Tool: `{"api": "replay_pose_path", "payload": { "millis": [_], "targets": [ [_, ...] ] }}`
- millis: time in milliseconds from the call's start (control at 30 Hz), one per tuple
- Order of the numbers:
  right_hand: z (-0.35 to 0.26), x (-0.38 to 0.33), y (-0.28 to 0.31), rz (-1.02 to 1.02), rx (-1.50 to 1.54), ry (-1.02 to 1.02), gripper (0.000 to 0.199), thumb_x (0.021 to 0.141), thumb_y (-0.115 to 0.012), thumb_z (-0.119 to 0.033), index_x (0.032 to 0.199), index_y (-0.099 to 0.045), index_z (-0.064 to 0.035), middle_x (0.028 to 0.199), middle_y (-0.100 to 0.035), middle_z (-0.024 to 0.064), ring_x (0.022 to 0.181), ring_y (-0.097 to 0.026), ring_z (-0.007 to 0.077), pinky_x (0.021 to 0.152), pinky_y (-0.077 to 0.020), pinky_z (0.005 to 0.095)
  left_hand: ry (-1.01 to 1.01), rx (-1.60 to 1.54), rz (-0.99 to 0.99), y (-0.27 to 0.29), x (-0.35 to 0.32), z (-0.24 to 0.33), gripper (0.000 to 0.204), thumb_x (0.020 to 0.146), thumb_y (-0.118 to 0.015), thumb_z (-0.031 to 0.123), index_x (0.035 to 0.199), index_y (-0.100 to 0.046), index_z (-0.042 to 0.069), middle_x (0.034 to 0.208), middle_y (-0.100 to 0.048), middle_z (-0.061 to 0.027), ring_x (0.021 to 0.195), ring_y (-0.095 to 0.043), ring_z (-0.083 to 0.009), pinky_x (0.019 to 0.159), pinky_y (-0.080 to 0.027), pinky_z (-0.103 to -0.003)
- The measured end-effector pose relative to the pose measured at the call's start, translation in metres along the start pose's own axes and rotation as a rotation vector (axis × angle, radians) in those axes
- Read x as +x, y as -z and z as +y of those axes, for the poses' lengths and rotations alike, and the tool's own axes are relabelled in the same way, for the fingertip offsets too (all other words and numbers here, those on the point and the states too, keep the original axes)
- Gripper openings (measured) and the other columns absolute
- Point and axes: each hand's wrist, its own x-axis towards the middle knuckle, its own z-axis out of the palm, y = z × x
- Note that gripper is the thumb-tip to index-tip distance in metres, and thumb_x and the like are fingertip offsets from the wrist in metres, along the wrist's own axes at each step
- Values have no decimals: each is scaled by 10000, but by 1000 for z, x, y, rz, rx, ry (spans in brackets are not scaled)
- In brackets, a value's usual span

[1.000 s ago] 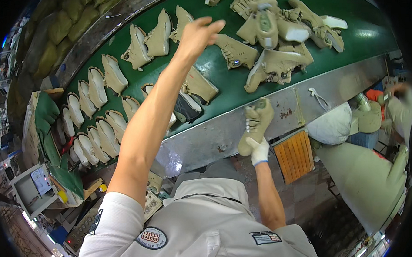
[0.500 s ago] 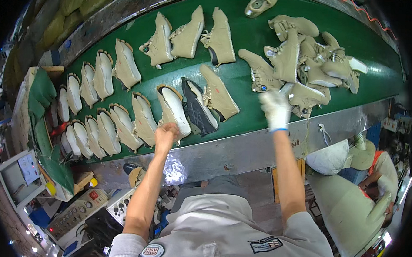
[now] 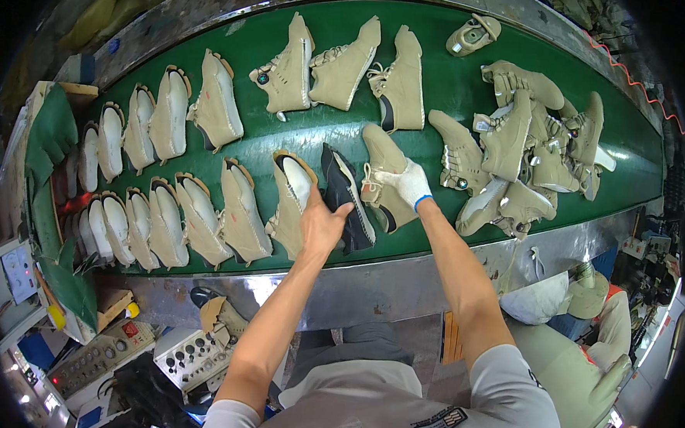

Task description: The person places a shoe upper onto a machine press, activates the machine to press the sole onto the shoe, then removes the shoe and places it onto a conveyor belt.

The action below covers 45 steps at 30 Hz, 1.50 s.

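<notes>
Tan lace-up shoe uppers lie on their sides in two rows on a green conveyor belt (image 3: pixel 300 134). My bare left hand (image 3: pixel 325 227) is between a tan shoe with a white bottom (image 3: pixel 291 188) and a black shoe (image 3: pixel 349 199). Its thumb is spread out against the black shoe, and its index finger reaches along the tan one. To the right of the black shoe, my right hand (image 3: pixel 408 185), in a white glove, has its fingers closed on the laced side of another tan shoe (image 3: pixel 389 212). Some fingertips are hidden.
Several tan shoes lie in a jumbled pile (image 3: pixel 532 146) at the right of the belt. One shoe (image 3: pixel 473 35) sits alone at the far edge. A metal rail (image 3: pixel 385 290) runs along the near side. Control boxes (image 3: pixel 103 356) stand lower left; another person (image 3: pixel 612 325) is at the right.
My right hand has moved left from the pile's near side onto the tan shoe beside the black one. My left hand has shifted right and spread its thumb. The whole view has shifted slightly.
</notes>
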Motion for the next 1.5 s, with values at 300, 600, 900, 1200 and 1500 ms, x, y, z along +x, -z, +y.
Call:
{"api": "replay_pose_path", "payload": {
  "millis": [300, 600, 900, 1200, 1500],
  "targets": [
    [46, -60, 37, -140, 1161, -352, 436, 967, -667, -316, 1267, -636, -2, 1142, -712, 107, 973, -697, 249, 889, -569, 398, 170, 97, -116, -41, 40, -2, 833, 712, -811, 390, 1259, -493, -152, 1135, -665, -325, 1071, -660, -436, 937, -514, -465],
    [110, -110, 0, 279, 1515, -411, 409, 971, -598, -443, 1232, -661, -135, 1132, -706, 110, 980, -684, 309, 882, -584, 465, 156, -194, -184, 45, 30, 49, 445, 680, -844, 182, 1018, -714, -77, 939, -757, -177, 834, -734, -244, 793, -561, -343],
    [19, -107, -52, 87, 1482, -583, 582, 932, -672, -503, 1284, -596, -46, 1200, -662, 166, 1042, -651, 369, 885, -541, 579, -117, -81, -242, 170, 56, 150, 496, 662, -838, 210, 1046, -697, -71, 916, -755, -161, 811, -735, -219, 796, -569, -337],
    [-2, -104, 18, 304, 248, -328, 373, 880, -773, -318, 714, -651, -7, 666, -667, 128, 512, -631, 250, 481, -481, 395, 27, -129, -209, 194, 9, 114, 514, 643, -834, 185, 1052, -697, -94, 936, -751, -167, 821, -717, -212, 807, -556, -332],
    [-93, 170, 69, 341, -292, -27, 996, 691, -814, -649, 1340, -525, 49, 1253, -660, 266, 1175, -633, 400, 1004, -495, 437, 419, -367, -204, 222, -116, 26, 440, 635, -858, 126, 991, -718, -90, 940, -750, -141, 818, -699, -194, 802, -546, -314]
  ]
}}
